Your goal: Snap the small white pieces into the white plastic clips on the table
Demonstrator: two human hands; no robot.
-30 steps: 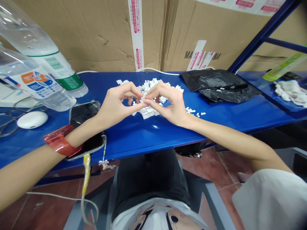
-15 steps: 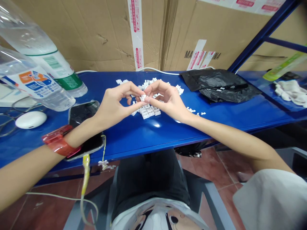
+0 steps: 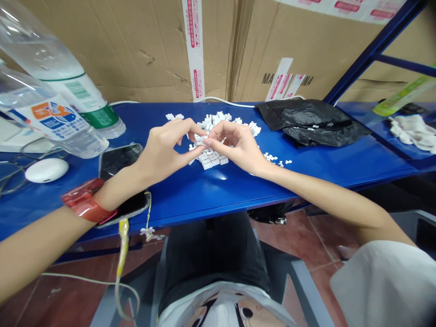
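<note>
Above the blue table, my left hand (image 3: 166,144) and my right hand (image 3: 235,144) meet at their fingertips. Both pinch a small white plastic piece (image 3: 202,140), which is mostly covered by the fingers, so its exact shape cannot be made out. Right under the hands lie flat white blocks (image 3: 211,160) set close together in rows. Behind them is a heap of loose white plastic pieces (image 3: 213,120). A few smaller white bits (image 3: 270,157) are scattered to the right of my right hand.
A phone (image 3: 119,161) with a cable lies under my left forearm. Two clear bottles (image 3: 98,116) and a white oval case (image 3: 47,170) are at the left. A black plastic bag (image 3: 313,122) lies at the right. Cardboard boxes (image 3: 136,50) stand along the back of the blue table (image 3: 190,195).
The fingertips of both hands have closed in around the small white piece, which shows less now. Both hands stay in nearly the same place over the blocks.
</note>
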